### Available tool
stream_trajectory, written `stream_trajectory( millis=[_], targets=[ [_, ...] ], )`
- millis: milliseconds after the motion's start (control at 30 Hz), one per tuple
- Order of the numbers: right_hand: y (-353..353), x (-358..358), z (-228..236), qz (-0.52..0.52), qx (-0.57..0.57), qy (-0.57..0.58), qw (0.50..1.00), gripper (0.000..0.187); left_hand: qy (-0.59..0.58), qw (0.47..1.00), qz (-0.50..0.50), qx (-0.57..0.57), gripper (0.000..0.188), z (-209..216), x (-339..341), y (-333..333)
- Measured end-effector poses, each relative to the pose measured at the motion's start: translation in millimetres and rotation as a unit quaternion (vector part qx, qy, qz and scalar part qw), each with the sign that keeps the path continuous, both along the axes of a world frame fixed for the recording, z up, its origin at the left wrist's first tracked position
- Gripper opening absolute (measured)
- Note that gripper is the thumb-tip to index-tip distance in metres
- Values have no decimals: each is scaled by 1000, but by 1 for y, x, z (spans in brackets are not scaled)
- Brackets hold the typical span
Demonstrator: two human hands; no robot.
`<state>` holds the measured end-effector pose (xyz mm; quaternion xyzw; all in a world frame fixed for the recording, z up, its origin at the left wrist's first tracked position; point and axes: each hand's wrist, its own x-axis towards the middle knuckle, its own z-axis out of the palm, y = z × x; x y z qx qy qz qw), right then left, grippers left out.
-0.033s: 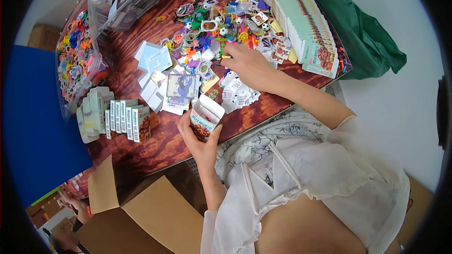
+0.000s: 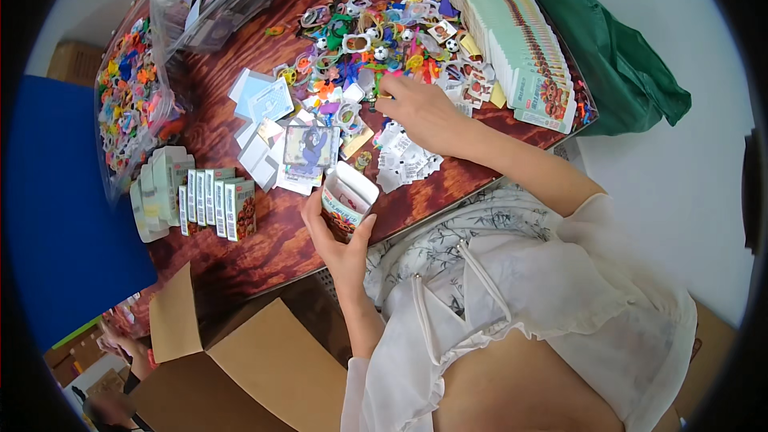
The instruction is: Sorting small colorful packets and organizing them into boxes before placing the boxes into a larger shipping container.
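Carton [image 2: 344, 214], open-topped, gripped by left hand [image 2: 340, 246] near edge of table [image 2: 280, 252]; right hand [image 2: 422, 114] curled over toy trinkets [image 2: 380, 54], any catch impossible to tell. Possible trouble: interlocked trinkets dragged out together, or thin walls crushed by squeezing.
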<state>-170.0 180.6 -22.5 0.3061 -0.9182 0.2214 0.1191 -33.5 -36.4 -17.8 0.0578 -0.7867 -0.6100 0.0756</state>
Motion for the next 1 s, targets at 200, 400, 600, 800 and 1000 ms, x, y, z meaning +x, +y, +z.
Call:
stream_trajectory(
  millis=[200,400,600,800,1000],
  targets=[
    [8,-3,22,-4,-38,-15,999,19,-5,995,-3,-100,77,5,2,5],
    [2,35,97,-21,-393,-302,869,28,-57,998,-7,32,85,5,10,5],
    [-30,63,85,16,-397,-108,911,18,-31,998,-11,55,88,9,4,17],
    [-47,76,62,60,-302,79,948,16,17,999,21,45,86,-1,2,30],
    [-46,76,44,47,-257,37,965,17,7,998,43,-55,79,-4,-3,29]
  ],
)
